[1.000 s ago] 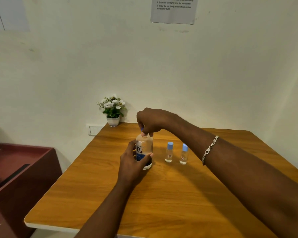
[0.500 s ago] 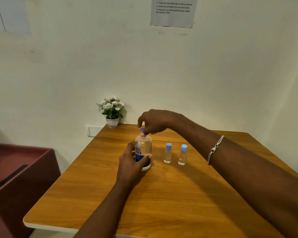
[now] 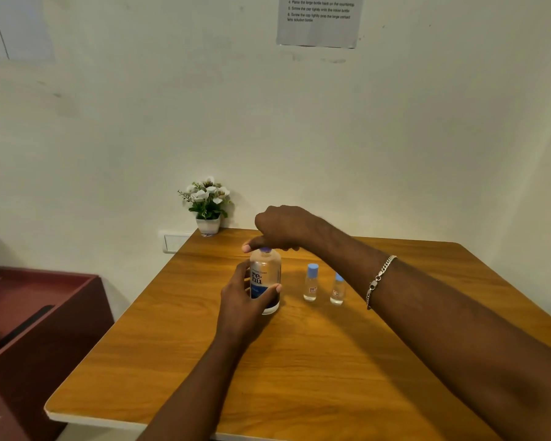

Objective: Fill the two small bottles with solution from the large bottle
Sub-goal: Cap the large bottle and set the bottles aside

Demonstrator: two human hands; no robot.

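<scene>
The large clear bottle (image 3: 265, 275) with a blue label stands upright on the wooden table (image 3: 299, 361). My left hand (image 3: 242, 300) is wrapped around its lower body. My right hand (image 3: 283, 229) reaches over from the right, and its fingers pinch the blue cap (image 3: 265, 250) on top. Two small clear bottles with light blue caps stand just to the right: the nearer small bottle (image 3: 311, 283) and the farther small bottle (image 3: 337, 289), whose cap is partly hidden by my right forearm. Both small bottles are capped.
A small white pot of white flowers (image 3: 208, 205) stands at the table's back left corner against the wall. A dark red cabinet (image 3: 39, 313) stands to the left, below table height. A printed sheet (image 3: 320, 19) hangs on the wall.
My right hand has turned on the large bottle's cap, with the thumb now pointing left. The left hand keeps its hold on the bottle. The small bottles have not moved.
</scene>
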